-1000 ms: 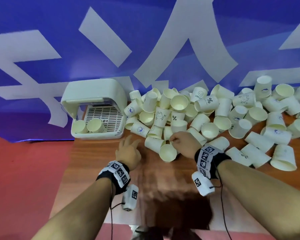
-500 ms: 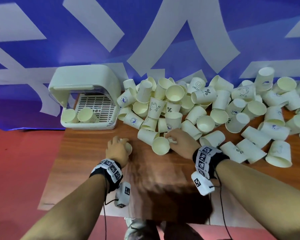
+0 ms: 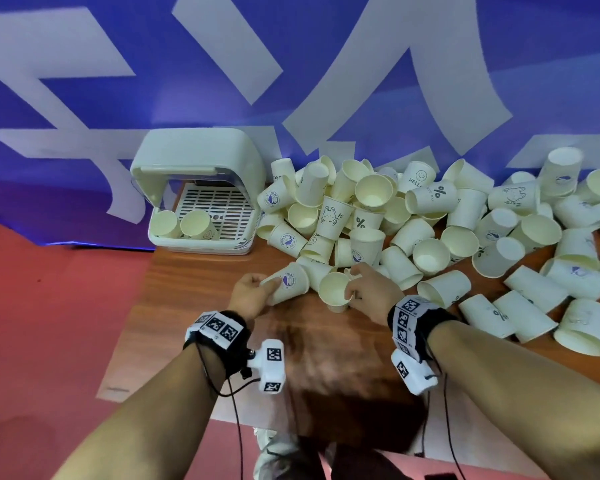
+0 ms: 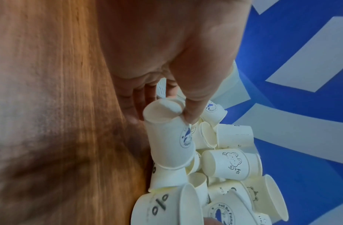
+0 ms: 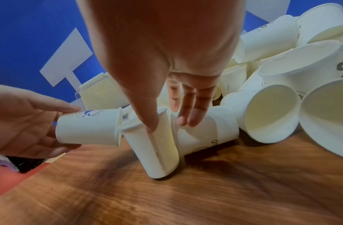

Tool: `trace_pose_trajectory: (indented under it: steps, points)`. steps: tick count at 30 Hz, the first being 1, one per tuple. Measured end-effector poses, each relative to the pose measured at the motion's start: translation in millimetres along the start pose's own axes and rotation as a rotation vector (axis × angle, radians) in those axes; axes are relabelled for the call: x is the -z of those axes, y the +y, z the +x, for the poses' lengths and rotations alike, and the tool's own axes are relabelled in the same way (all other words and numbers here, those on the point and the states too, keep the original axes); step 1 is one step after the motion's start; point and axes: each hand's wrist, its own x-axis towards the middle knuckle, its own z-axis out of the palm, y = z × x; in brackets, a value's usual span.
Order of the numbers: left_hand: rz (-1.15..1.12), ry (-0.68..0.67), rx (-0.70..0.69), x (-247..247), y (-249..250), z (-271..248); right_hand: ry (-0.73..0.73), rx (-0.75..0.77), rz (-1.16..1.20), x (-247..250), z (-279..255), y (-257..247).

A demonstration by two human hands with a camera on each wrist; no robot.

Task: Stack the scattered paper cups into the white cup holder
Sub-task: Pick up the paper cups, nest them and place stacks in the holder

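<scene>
A pile of white paper cups [image 3: 371,220] covers the back and right of the wooden table [image 3: 194,306]. At the back left stands the white cup holder [image 3: 201,157], lid up, with two cups [image 3: 181,223] lying inside. My left hand [image 3: 262,289] grips the base end of a blue-logo cup [image 3: 290,284], held on its side just off the table. In the left wrist view, thumb and fingers [image 4: 136,106] curl round that cup [image 4: 168,140]. My right hand [image 3: 352,289] pinches the rim of a plain cup [image 3: 335,292]; in the right wrist view the thumb [image 5: 147,115] is inside this cup [image 5: 157,149], whose base touches the table.
Loose cups [image 3: 534,299] lie on their sides across the right of the table. A blue banner with white shapes [image 3: 291,81] rises behind the pile. Red floor [image 3: 49,306] lies left of the table edge. Bare wood shows in front of my hands.
My left hand reached in open, closed round the blue-logo cup and drew it out of the pile. My right hand kept its plain cup and tipped it more upright.
</scene>
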Motion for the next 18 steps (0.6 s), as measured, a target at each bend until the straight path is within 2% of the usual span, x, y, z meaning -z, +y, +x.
trace_pose_trajectory:
  steps: [5,11,14,18]
  points:
    - [-0.142,-0.041,0.057,2.6,0.2,-0.1,0.121,0.000,0.161,5.2,6.9,-12.4]
    - [-0.278,-0.141,0.102,15.5,22.9,-13.8,0.200,-0.027,0.374,30.4,17.0,-49.4]
    - [-0.279,-0.220,0.074,30.5,41.0,-21.4,0.221,-0.006,0.431,41.1,27.1,-74.2]
    - [-0.207,-0.273,-0.041,63.7,65.1,-23.5,0.229,0.039,0.439,55.7,43.5,-113.8]
